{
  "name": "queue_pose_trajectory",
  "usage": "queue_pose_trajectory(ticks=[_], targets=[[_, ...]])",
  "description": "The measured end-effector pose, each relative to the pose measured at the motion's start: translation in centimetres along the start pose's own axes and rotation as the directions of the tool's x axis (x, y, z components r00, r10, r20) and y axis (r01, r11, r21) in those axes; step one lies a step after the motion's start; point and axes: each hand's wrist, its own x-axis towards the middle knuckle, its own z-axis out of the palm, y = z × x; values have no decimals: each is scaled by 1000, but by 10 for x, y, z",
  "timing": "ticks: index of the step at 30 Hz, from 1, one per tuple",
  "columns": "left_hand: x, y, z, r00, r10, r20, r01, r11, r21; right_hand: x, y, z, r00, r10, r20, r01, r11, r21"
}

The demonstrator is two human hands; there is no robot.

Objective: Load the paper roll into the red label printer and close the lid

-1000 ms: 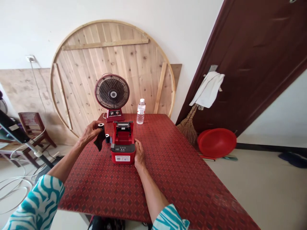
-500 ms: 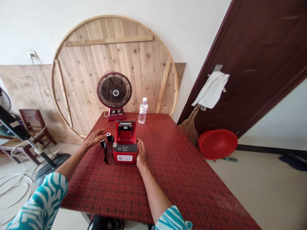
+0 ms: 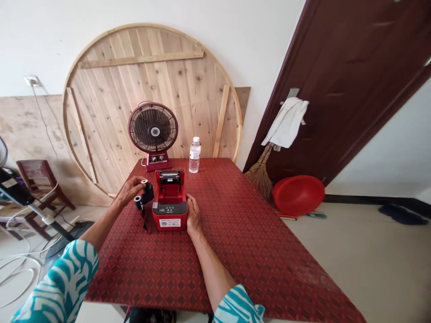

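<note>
A red and black label printer [image 3: 170, 215] stands on the table with its lid raised and its inside showing. Against its right side my right hand [image 3: 193, 214] is pressed, the fingers closed along the casing and steadying it. Just left of the printer, my left hand [image 3: 130, 190] pinches the top of a black ribbon roll [image 3: 147, 194] with a white core. A second black ribbon roll [image 3: 138, 203] is close by on the left, and a strip of black ribbon [image 3: 144, 220] trails down toward the table.
Behind the printer stand a red table fan [image 3: 153, 132] and a water bottle [image 3: 194, 155]. The table [image 3: 256, 251] has a red patterned cover. A round wooden tabletop [image 3: 111, 98] leans on the wall. Right of the table are a broom [image 3: 261, 177] and a red basin [image 3: 299, 195].
My left hand has come down onto one ribbon roll and taken hold of it, raising it slightly. My right hand stays at the printer's side. The view has shifted a little.
</note>
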Motion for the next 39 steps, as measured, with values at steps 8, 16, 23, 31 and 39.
queue_pose_trajectory(ticks=[8, 16, 23, 31, 39], targets=[[-16, 53, 21, 955, 130, 266, -106, 989, -103, 0, -3, 4, 1000, 1, -17, -1, 1000, 28], [0, 52, 73, 856, 66, 513, -316, 851, 420, 0, -2, 6, 1000, -28, -13, 28, 998, 55], [24, 55, 102, 788, -163, 594, -386, 620, 683, 0, -5, 7, 1000, -14, -22, 15, 999, 35], [0, 60, 71, 809, 25, 587, -329, 847, 417, 1, -7, 6, 1000, 1, -12, 0, 999, 45], [-65, 38, 57, 929, 268, 255, -320, 927, 193, 8, -5, 5, 999, 21, -30, -19, 998, 63]])
